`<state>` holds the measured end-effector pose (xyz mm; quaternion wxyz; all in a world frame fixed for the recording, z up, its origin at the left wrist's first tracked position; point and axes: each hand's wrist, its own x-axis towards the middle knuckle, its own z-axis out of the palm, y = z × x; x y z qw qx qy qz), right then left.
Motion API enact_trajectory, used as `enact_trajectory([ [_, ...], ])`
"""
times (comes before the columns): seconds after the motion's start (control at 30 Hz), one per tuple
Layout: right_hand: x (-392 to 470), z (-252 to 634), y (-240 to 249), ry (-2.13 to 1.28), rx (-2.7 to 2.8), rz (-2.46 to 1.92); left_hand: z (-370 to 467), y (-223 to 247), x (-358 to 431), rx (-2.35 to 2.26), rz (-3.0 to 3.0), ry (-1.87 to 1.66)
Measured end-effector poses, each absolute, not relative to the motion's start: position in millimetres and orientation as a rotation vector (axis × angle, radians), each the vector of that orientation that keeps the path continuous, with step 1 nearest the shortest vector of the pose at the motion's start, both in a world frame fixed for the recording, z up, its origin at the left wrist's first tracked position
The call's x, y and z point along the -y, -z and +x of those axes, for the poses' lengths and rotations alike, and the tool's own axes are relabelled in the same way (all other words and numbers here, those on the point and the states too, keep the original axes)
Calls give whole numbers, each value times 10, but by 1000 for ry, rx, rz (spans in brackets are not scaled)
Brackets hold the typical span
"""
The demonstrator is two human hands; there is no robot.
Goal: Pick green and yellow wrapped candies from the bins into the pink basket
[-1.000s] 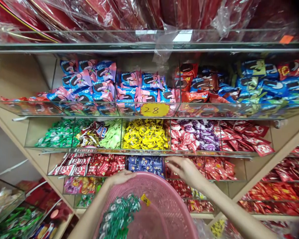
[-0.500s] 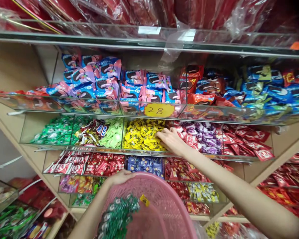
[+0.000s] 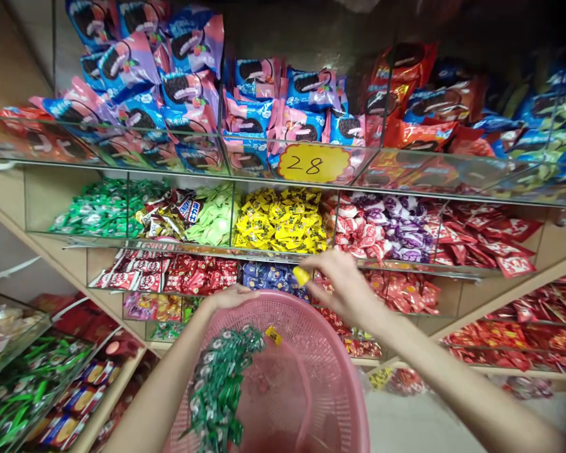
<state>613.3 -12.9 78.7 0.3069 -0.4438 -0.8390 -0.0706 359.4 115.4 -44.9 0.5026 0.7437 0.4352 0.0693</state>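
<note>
My left hand (image 3: pixel 233 297) grips the far rim of a pink plastic basket (image 3: pixel 330 377), its fingers closed over the edge. Inside lie a heap of green-wrapped candies (image 3: pixel 219 384) and one yellow-wrapped candy (image 3: pixel 273 335). Above the basket's right rim, my right hand (image 3: pixel 344 283), a little blurred, pinches another yellow candy (image 3: pixel 301 275) between thumb and fingers. Just beyond it, a shelf compartment holds a pile of yellow candies (image 3: pixel 280 220).
Purple and white candies (image 3: pixel 408 226) and red packets (image 3: pixel 490 236) fill the shelf rightward; green candies (image 3: pixel 104 207) lie left. Above are blue and pink cookie packs (image 3: pixel 188 94) behind a glass edge with a yellow "28" tag (image 3: pixel 315 163). Lower tiers hold blue packets (image 3: pixel 268 277).
My right hand has drawn back from the yellow pile toward the basket with a yellow candy in its fingers. The view has tilted down and come closer; my left hand still holds the rim.
</note>
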Motion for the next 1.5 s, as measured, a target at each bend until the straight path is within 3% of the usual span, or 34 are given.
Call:
enact_trajectory([
  [0.17, 121, 5771, 226, -251, 2484, -1477, 3602, 465, -1164, -1076, 1893, -164],
  [0.33, -63, 5460, 616, -175, 2566, -1744, 3611, 399, -1110, -1102, 1916, -144],
  [0.63, 10, 5394, 617, -298, 2332, -1845, 3594, 409, -1085, -1048, 1898, -183],
  [1.2, -48, 5551, 821, -473, 2025, -1361, 3618, 532, -1182, -1063, 1876, -189],
  [1.33, -41, 5575, 588, -343, 1967, -1190, 3595, 601, -1201, -1014, 1890, -229],
  [1.5, -108, 5714, -191, -12, 1987, -945, 3542, 632, -1214, -1003, 1866, -233],
])
